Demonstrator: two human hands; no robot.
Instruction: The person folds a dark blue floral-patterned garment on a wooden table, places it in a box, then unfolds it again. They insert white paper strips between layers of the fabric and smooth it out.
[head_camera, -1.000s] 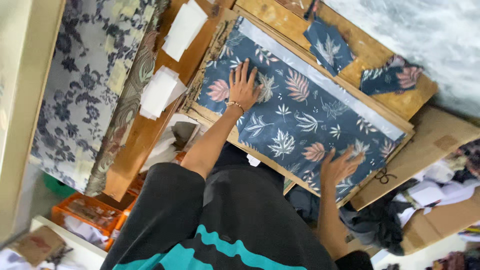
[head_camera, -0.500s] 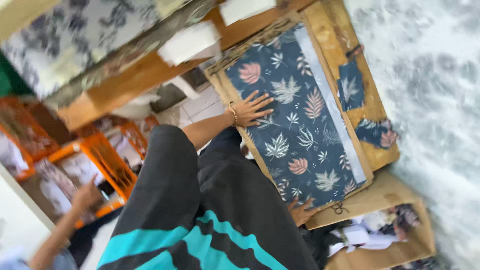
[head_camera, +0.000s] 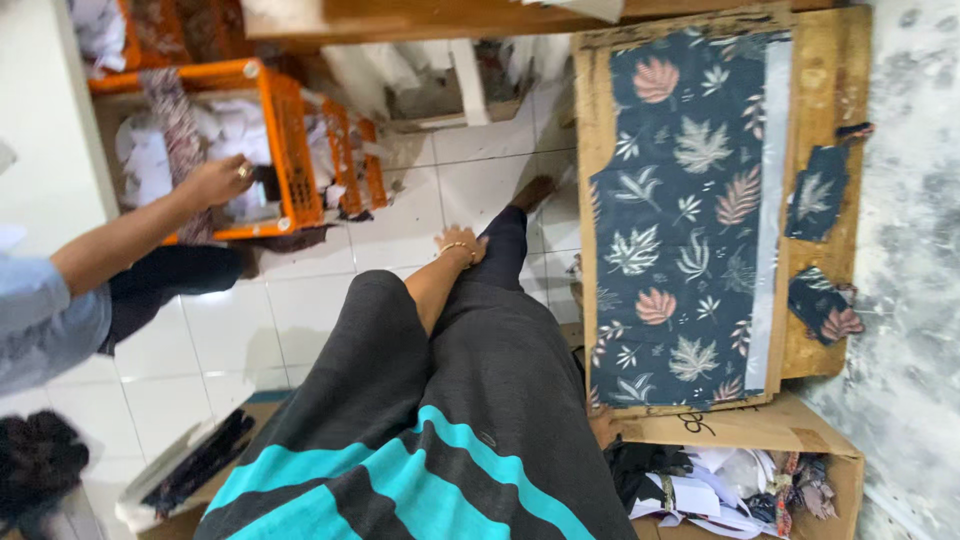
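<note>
At the far left, a co-worker's hand (head_camera: 215, 182) reaches into an orange crate (head_camera: 290, 150) of white and patterned scraps that stands on the white tiled floor (head_camera: 330, 300). Toward the middle, the person's left hand (head_camera: 460, 246), with a thin bracelet at the wrist, hangs by the dark trouser leg, well apart from the cloth. Its fingers are loosely spread and hold nothing. Only a sliver of the right hand (head_camera: 603, 425) shows at the near corner of the wooden surface (head_camera: 820, 80), and whether its fingers grip anything cannot be told.

The navy leaf-print fabric (head_camera: 690, 220) lies flat along this surface, with a white strip (head_camera: 770, 200) down its far side. Two small cut pieces (head_camera: 815, 190) of the same print lie just beyond, and a cardboard box (head_camera: 740, 430) of scraps stands at the right end. Flattening such cloth likely goes best with both palms flat, pressing from the middle outward and keeping its edges square to the surface.
</note>
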